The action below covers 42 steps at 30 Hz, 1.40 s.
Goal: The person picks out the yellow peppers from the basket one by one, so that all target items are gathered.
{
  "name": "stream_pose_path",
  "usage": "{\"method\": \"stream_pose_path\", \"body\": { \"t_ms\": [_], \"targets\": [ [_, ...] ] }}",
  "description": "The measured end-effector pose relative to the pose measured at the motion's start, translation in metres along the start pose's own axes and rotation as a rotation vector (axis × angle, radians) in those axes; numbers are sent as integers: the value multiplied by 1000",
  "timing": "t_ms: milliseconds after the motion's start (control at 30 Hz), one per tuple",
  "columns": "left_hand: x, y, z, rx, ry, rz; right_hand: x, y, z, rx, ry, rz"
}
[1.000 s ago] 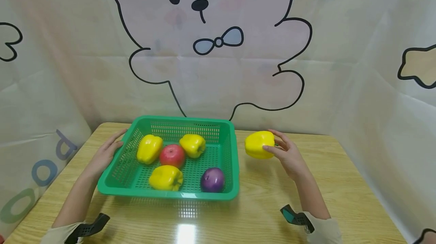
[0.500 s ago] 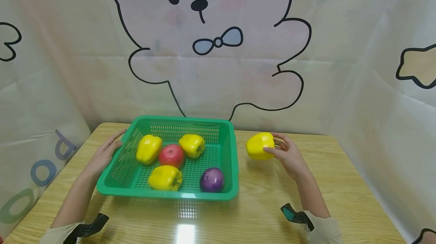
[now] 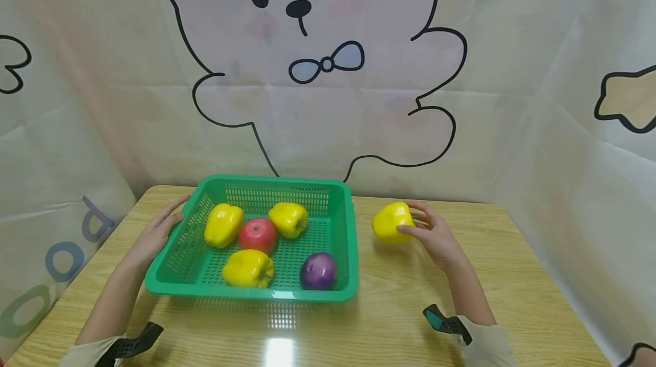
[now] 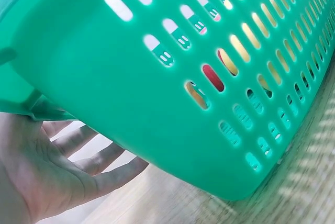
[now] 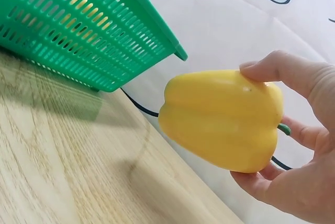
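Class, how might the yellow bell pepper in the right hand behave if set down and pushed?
The yellow bell pepper probably feels stiff: no dent shows where the right hand grips it. Its glossy skin may be somewhat slippery. Its blocky, lobed shape suggests it would likely roll unevenly rather than smoothly.

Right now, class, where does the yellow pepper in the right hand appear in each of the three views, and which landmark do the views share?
Head: the yellow pepper is right of centre, held in the right hand.
Left wrist: it cannot be picked out.
Right wrist: the yellow pepper is just right of centre.
Shared landmark: the green basket, seen in all three, largest in left wrist.
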<state>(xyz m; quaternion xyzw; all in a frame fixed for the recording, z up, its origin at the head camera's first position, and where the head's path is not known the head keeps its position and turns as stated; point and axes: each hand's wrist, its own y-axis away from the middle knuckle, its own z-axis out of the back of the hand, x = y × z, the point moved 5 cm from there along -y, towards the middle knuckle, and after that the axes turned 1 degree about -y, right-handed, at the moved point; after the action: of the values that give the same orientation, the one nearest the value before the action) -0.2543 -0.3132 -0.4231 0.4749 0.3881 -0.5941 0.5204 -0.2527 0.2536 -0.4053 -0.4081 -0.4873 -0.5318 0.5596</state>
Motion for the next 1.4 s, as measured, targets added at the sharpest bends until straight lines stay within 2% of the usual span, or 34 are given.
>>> {"method": "stream_pose_path", "body": {
  "t_ms": [433, 733, 967, 1400],
  "targets": [
    [0, 0, 0, -4, -9, -5, -14, -6, 4, 5, 30, -38],
    [1, 0, 0, 2, -4, -24, -22, -8, 6, 7, -2, -60],
    [2, -1, 0, 0, -38, -32, -29, -11, 7, 22, -13, -79],
    [0, 1, 0, 12, 12, -17, -37, -14, 7, 49, -11, -104]
  ]
}}
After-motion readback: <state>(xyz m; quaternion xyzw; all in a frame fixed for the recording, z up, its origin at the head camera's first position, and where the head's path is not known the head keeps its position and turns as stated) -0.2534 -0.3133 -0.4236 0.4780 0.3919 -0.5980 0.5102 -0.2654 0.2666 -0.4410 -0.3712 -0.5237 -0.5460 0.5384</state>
